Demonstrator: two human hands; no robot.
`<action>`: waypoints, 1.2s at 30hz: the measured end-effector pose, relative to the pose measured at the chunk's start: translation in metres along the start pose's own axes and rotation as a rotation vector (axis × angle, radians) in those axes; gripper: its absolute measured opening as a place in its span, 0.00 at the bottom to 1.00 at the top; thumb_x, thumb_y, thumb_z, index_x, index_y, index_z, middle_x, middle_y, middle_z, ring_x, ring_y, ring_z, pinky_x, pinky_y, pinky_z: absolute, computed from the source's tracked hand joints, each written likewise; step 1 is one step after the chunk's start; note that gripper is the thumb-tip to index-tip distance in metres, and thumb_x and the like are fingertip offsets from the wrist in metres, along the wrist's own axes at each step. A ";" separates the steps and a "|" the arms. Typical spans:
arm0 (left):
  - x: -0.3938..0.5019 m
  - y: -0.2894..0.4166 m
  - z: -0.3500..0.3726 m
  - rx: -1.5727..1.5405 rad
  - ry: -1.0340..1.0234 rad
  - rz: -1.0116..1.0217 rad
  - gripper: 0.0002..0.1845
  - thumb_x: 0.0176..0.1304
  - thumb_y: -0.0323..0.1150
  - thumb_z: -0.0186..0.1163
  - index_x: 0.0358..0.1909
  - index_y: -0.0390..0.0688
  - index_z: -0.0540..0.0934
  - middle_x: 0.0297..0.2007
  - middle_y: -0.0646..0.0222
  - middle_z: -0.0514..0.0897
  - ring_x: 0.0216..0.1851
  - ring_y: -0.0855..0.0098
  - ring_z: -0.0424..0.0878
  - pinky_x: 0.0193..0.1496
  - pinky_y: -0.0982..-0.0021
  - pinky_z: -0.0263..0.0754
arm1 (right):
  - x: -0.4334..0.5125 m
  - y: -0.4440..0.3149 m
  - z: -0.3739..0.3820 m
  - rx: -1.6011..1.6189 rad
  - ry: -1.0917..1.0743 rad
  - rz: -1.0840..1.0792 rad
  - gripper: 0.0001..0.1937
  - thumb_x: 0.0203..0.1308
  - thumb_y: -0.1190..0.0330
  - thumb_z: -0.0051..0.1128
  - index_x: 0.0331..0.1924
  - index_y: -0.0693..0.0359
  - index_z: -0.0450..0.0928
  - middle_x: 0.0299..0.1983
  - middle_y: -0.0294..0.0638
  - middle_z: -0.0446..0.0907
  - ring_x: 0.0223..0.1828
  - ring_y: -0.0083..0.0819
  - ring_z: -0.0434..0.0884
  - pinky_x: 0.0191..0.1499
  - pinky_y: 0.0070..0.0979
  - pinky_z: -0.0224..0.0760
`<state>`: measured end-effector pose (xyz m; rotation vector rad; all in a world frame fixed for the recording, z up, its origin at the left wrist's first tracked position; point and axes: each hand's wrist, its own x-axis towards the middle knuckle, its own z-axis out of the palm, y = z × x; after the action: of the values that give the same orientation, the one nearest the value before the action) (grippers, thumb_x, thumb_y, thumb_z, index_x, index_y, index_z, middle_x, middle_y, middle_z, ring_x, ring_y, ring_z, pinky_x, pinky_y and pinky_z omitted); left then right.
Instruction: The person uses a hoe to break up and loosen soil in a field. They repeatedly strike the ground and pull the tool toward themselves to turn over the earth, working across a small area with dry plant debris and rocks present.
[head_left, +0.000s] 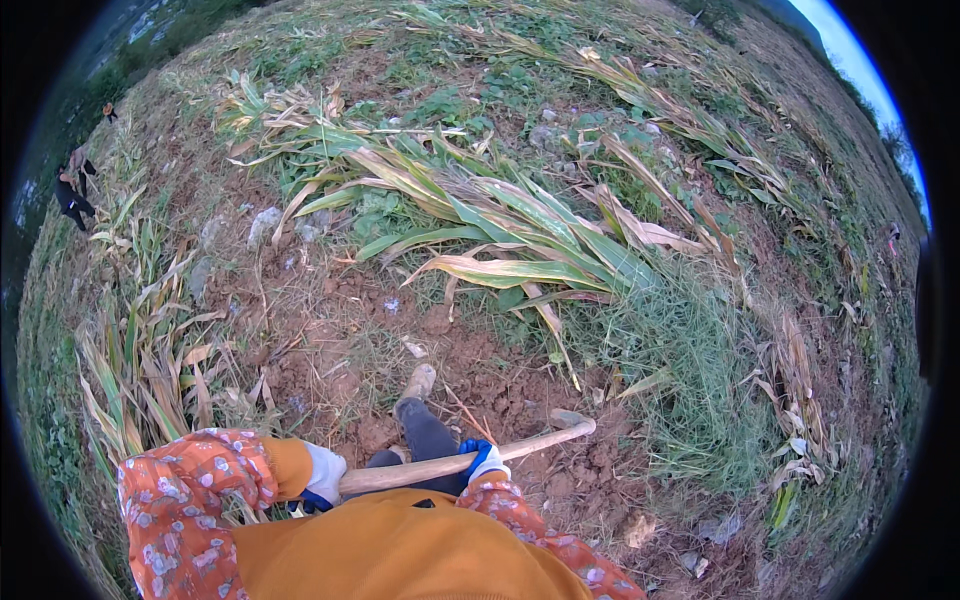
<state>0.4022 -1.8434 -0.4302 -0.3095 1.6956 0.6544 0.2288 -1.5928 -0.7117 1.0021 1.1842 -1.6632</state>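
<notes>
A hoe with a pale wooden handle lies across the front of my body, its head out to the right, low over the loose reddish soil. My left hand, in a white and blue work glove, grips the handle near its thick left end. Further along the handle, my right hand, gloved the same way, is closed round it. Beyond the hoe, cut corn stalks with green and dry leaves lie in a heap on the ground. One of my boots stands on the soil; the other foot is mostly hidden.
Standing or leaning corn stalks are at the left. Grassy weeds spread at the right. Pale rocks lie beyond my boots, and another row of stalks runs farther off. People are at the far left.
</notes>
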 end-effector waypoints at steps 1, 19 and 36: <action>0.008 -0.011 -0.005 0.028 -0.022 -0.014 0.23 0.39 0.46 0.60 0.36 0.41 0.81 0.34 0.57 0.82 0.37 0.59 0.80 0.39 0.63 0.73 | 0.006 0.004 0.005 0.021 0.003 0.000 0.05 0.52 0.69 0.46 0.24 0.59 0.69 0.21 0.37 0.73 0.24 0.33 0.75 0.29 0.27 0.71; 0.048 -0.060 -0.250 0.526 0.302 -0.035 0.17 0.45 0.47 0.55 0.34 0.49 0.81 0.27 0.58 0.81 0.32 0.58 0.80 0.36 0.62 0.74 | 0.076 -0.017 0.191 0.480 0.106 0.003 0.05 0.52 0.69 0.46 0.25 0.61 0.70 0.22 0.38 0.75 0.25 0.34 0.76 0.29 0.27 0.71; 0.191 -0.231 -0.320 0.693 0.330 0.125 0.19 0.46 0.48 0.56 0.38 0.50 0.78 0.30 0.57 0.81 0.35 0.57 0.79 0.38 0.61 0.73 | 0.153 0.032 0.295 0.795 0.413 -0.424 0.08 0.54 0.71 0.53 0.22 0.66 0.72 0.17 0.41 0.73 0.16 0.32 0.75 0.21 0.27 0.75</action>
<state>0.2229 -2.1855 -0.6372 0.1957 2.1548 0.0721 0.1689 -1.9103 -0.7938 1.7327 1.0354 -2.4373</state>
